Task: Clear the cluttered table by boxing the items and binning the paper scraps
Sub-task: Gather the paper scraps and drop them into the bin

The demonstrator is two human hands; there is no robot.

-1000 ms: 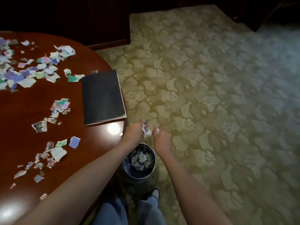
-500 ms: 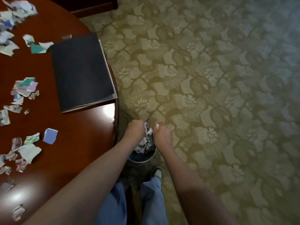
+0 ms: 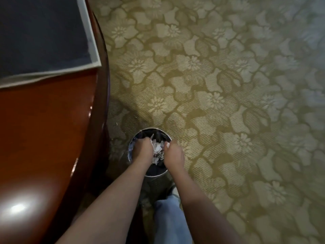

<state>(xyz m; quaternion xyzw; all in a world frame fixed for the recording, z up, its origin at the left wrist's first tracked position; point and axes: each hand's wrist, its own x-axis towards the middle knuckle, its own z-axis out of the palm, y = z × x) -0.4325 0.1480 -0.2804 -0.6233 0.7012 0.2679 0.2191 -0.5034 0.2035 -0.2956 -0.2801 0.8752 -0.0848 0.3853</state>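
Note:
A small round metal bin [image 3: 151,131] stands on the carpet beside the table. Both hands are over its mouth. My left hand [image 3: 143,149] and my right hand [image 3: 174,154] are curled side by side, with a bunch of white and coloured paper scraps [image 3: 157,149] pressed between them. A small white scrap shows at my right hand's fingertips. The bin's inside is mostly hidden by the hands.
The round red-brown wooden table [image 3: 45,131] fills the left side, its edge close to the bin. A dark book with a pale border [image 3: 42,32] lies on it near the rim. Patterned carpet [image 3: 228,103] spreads to the right. My jeans leg and shoe are below the bin.
Both hands have dropped lower with the scraps, from above the bin down into its mouth. The view has tilted down, so the scraps on the table are out of sight.

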